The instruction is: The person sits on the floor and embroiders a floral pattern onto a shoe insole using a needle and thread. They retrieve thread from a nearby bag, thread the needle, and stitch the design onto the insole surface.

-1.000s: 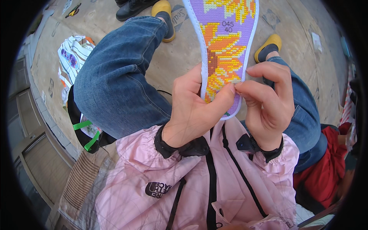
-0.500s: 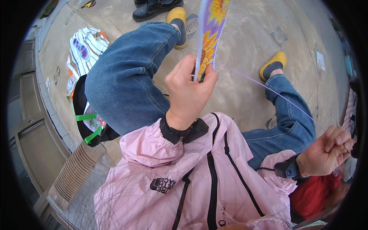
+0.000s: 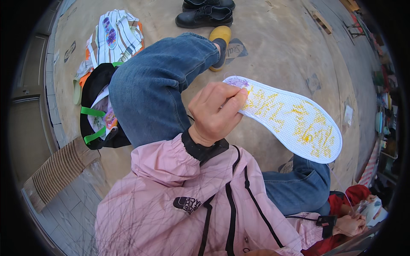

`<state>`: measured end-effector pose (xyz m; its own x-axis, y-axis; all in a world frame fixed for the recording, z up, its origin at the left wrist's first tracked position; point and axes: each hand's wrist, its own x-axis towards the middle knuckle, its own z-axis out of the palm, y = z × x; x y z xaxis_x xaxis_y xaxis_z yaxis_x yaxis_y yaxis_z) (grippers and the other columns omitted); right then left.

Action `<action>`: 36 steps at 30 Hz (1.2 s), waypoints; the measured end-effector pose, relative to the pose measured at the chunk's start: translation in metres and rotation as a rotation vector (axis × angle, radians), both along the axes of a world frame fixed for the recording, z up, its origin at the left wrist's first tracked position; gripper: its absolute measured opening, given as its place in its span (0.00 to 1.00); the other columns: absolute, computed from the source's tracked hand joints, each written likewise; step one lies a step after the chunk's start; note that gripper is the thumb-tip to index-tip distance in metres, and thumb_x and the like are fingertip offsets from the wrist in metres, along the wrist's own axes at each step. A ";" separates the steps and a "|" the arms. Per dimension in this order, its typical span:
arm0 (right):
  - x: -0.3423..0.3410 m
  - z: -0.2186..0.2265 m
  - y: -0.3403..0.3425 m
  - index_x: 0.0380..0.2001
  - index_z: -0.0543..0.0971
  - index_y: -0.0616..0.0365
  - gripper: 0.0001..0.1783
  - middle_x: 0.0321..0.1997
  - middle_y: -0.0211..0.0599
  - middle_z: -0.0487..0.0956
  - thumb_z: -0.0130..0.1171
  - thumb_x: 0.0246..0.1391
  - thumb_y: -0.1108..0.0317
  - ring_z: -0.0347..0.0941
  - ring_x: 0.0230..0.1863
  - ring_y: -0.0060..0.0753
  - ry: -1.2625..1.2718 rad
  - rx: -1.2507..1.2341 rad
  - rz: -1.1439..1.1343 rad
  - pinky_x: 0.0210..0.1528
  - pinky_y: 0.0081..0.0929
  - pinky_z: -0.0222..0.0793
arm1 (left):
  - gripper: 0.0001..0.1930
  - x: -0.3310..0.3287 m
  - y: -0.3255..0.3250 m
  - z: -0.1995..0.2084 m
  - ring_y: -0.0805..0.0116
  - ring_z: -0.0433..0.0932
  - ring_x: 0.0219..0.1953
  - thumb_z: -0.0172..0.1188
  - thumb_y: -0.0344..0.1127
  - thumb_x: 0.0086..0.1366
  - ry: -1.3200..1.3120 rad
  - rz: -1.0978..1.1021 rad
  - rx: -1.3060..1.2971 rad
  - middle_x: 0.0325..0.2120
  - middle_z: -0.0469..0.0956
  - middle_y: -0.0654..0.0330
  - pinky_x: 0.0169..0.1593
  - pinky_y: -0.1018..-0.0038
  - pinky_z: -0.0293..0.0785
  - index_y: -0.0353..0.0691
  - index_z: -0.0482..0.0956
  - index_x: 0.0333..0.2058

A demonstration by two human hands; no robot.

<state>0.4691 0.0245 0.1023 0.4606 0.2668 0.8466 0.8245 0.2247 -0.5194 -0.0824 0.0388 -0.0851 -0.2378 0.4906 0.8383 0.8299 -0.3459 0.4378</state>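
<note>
My left hand (image 3: 215, 112) is closed, pinching the narrow end of an embroidered insole (image 3: 277, 112) between thumb and fingers. The insole lies tilted across the view, its white mesh side up, with yellow stitches along it and purple stitches at the pinched end. A thin purple thread (image 3: 339, 182) shows below the insole's wide end and runs down to my right hand (image 3: 350, 225). That hand is far out at the lower right, its fingers closed on the thread. Whether a needle is in it is too small to tell.
A black bag (image 3: 92, 128) with green straps leans by my left leg. Beyond it lies striped cloth (image 3: 124, 36) with a purple-flowered insole (image 3: 109, 35) on top. Black shoes (image 3: 204, 17) stand ahead. A person in red (image 3: 358, 193) sits close to my right hand.
The insole has turned from its purple, flowered face to its white mesh side and swung down to the right. My right hand has moved lower, the thread still in it.
</note>
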 end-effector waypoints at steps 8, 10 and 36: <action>0.031 0.020 -0.017 0.33 0.74 0.66 0.06 0.26 0.37 0.75 0.53 0.63 0.73 0.66 0.21 0.25 -0.106 0.050 -0.255 0.23 0.18 0.60 | 0.15 -0.004 0.003 0.003 0.65 0.78 0.30 0.65 0.23 0.39 0.033 0.018 0.070 0.28 0.77 0.64 0.31 0.73 0.74 0.39 0.82 0.30; 0.033 0.022 -0.017 0.33 0.74 0.66 0.06 0.27 0.38 0.75 0.53 0.63 0.73 0.66 0.22 0.26 -0.121 0.053 -0.277 0.24 0.18 0.61 | 0.14 -0.004 0.004 0.002 0.65 0.78 0.30 0.65 0.22 0.39 0.042 0.032 0.087 0.28 0.77 0.64 0.31 0.73 0.74 0.39 0.82 0.30; 0.005 0.035 -0.037 0.38 0.75 0.66 0.08 0.32 0.40 0.79 0.53 0.64 0.71 0.75 0.28 0.27 -0.259 0.013 -0.457 0.29 0.18 0.70 | 0.19 -0.011 0.001 0.000 0.62 0.78 0.33 0.72 0.23 0.38 0.005 0.000 0.046 0.32 0.78 0.61 0.34 0.71 0.74 0.40 0.82 0.34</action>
<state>0.4740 -0.0125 0.1373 0.3026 0.0761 0.9501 0.9410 -0.1825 -0.2851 -0.0931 0.0396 -0.0849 -0.2340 0.4518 0.8609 0.8319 -0.3652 0.4178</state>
